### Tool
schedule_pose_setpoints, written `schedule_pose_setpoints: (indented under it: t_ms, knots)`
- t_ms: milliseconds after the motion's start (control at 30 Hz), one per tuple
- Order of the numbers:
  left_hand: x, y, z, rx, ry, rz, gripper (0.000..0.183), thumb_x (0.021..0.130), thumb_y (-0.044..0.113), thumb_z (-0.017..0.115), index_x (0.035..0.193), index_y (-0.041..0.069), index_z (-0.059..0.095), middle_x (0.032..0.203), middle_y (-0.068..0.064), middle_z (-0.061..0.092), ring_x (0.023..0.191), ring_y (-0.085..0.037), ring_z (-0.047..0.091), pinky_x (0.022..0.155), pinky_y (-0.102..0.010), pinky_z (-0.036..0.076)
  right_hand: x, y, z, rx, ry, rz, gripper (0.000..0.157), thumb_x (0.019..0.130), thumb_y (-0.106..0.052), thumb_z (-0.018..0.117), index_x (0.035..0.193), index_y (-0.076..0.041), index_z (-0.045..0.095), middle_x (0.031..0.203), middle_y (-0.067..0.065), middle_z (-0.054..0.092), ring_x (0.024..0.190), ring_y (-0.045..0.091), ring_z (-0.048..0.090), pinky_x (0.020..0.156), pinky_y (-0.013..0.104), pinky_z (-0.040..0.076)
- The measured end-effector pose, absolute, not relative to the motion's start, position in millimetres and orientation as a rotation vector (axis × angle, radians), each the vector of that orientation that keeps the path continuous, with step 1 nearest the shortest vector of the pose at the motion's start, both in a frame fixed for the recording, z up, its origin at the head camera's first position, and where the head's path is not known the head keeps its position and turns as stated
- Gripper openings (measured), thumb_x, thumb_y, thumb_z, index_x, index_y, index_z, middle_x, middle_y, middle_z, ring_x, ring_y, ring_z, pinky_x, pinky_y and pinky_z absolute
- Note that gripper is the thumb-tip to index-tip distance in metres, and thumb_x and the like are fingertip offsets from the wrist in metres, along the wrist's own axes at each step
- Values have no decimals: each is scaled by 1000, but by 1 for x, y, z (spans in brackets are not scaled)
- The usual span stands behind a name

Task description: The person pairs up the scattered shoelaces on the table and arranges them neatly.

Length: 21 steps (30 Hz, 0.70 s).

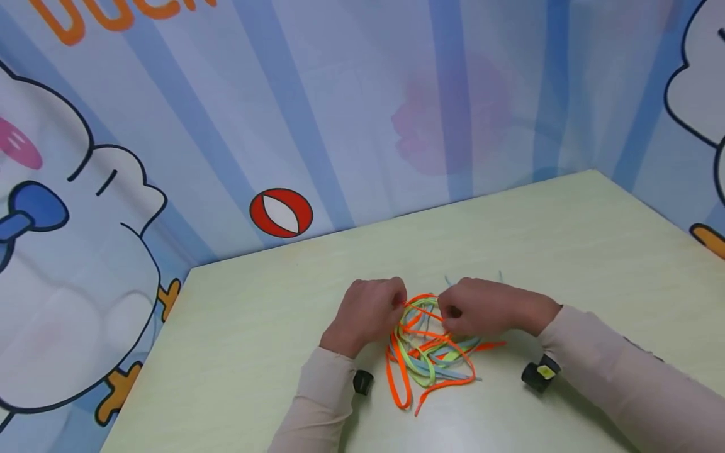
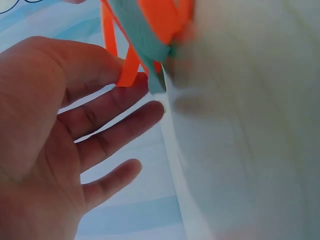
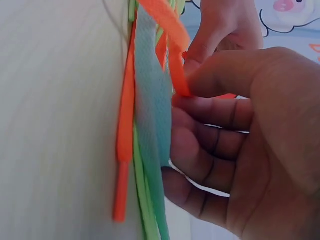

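A tangled heap of flat shoelaces in orange, yellow-green and pale blue lies on the table between my hands. At its left side my left hand (image 1: pixel 370 308) pinches an orange shoelace (image 2: pixel 131 67) between thumb and forefinger, the other fingers spread loosely. My right hand (image 1: pixel 487 305), at the heap's upper right, pinches orange lace (image 3: pixel 176 65) between thumb and forefinger. Its remaining fingers curl beside a pale blue lace (image 3: pixel 146 80). A yellow-green lace (image 3: pixel 142 195) runs along that blue one. One orange loop (image 1: pixel 404 396) and a loose orange end reach toward the table's front.
The pale table (image 1: pixel 272 333) meets a printed blue backdrop (image 1: pixel 362 113) with cartoon figures along its back edge. Black wrist devices sit under both sleeves, the left device (image 1: pixel 363 382) close to the laces and the right device (image 1: pixel 540 374) farther out.
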<state>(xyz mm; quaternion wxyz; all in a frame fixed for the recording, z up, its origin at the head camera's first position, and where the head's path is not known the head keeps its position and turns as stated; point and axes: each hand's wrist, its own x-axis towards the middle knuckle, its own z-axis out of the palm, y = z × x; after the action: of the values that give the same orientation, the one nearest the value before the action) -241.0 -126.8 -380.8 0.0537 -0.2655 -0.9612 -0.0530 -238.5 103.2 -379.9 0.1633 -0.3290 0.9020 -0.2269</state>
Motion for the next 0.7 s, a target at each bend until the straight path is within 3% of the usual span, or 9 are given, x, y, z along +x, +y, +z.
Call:
schedule_pose_setpoints:
  t_ms: [333,700]
  knots:
    - [-246,-138,-377,-722,-2917,-274,9,93,19,67,101,18,69,84,8,68,71,-7,57,77,-32,49,-246,107,-384,-935,2616,-972,13,91,-9,58,84,-19,59,72,-5,56,69,13,55,63,31,47]
    - [-243,-143,-365,-575,-2870,-1083,13,96,19,67,109,16,67,89,9,66,89,-12,63,76,-34,53,-246,108,-379,-834,2567,-1494,4,96,-11,59,95,-10,62,81,0,67,71,21,64,69,36,53]
